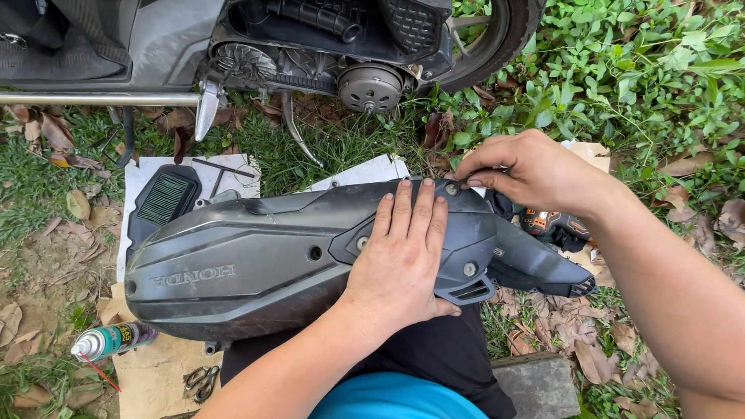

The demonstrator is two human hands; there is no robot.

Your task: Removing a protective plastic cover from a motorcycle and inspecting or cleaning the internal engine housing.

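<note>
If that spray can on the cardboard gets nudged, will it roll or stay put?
The spray can lies on its side, so it would probably roll. Its thin red straw may catch and slow it. The surrounding grass would likely stop it soon.

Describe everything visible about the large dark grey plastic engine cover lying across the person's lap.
The large dark grey plastic engine cover is long, dusty and scuffed, with moulded ridges, several bolt holes and a vented tab at its right end. It lies lengthwise across the lap, outer face up. The left hand presses flat on its right half; the right hand pinches at its upper right edge.
</note>
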